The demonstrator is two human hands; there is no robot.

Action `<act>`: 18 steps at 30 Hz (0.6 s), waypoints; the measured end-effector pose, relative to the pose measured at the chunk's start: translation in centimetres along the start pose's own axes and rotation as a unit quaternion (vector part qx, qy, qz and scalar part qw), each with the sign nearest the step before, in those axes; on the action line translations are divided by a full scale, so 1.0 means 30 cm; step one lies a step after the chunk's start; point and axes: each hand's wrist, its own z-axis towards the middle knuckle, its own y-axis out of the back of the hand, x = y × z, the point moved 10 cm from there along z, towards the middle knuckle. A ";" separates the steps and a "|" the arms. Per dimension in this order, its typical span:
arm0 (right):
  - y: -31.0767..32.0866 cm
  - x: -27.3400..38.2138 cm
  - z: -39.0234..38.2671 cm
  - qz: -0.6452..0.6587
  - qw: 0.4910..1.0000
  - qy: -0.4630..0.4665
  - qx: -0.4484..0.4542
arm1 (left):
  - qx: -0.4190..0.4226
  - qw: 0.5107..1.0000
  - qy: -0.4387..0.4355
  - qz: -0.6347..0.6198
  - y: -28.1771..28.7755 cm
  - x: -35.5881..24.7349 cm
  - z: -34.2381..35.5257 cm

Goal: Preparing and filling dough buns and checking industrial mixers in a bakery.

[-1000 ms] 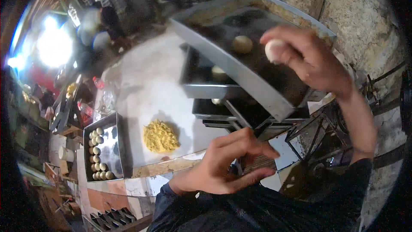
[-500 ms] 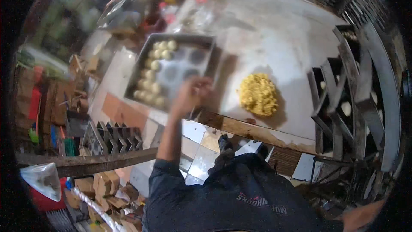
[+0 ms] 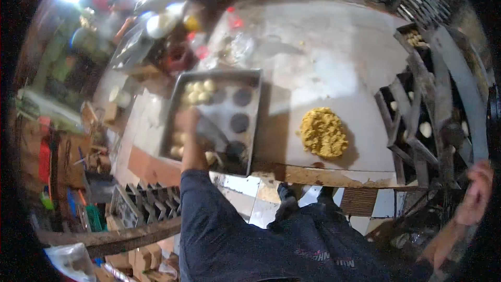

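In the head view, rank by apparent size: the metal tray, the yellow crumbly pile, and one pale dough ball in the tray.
1. Metal tray, clearly the largest.
2. Yellow crumbly pile on the table, much smaller than the tray.
3. Pale dough ball, the smallest by far.
All lie on the same table, so nearness barely skews the order.

The metal tray point(image 3: 250, 81) at centre left is dull grey, with pale cream dough balls point(image 3: 198, 91) and 3 dark round patches. Right of centre, a crumbly heap point(image 3: 323, 132) is mustard yellow on the whitish-grey, stained table point(image 3: 323, 47). The sleeve point(image 3: 209, 214) at the lower middle is dark navy. The rack point(image 3: 443, 99) at the right edge is dark grey.
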 end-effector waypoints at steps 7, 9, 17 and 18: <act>-0.585 0.152 0.079 0.339 0.931 -0.123 -0.059 | -0.192 0.809 -0.297 -0.470 0.268 -0.553 -0.767; -0.835 0.127 0.002 0.456 0.870 -0.182 0.049 | -0.063 0.733 -0.376 -0.563 0.287 -0.806 -1.075; -0.952 0.010 -0.080 0.643 0.704 -0.297 0.048 | 0.095 0.703 -0.492 -0.505 0.439 -1.243 -1.786; -0.880 -0.014 -0.057 0.575 0.771 -0.271 0.023 | 0.148 0.676 -0.432 -0.577 0.436 -1.236 -1.765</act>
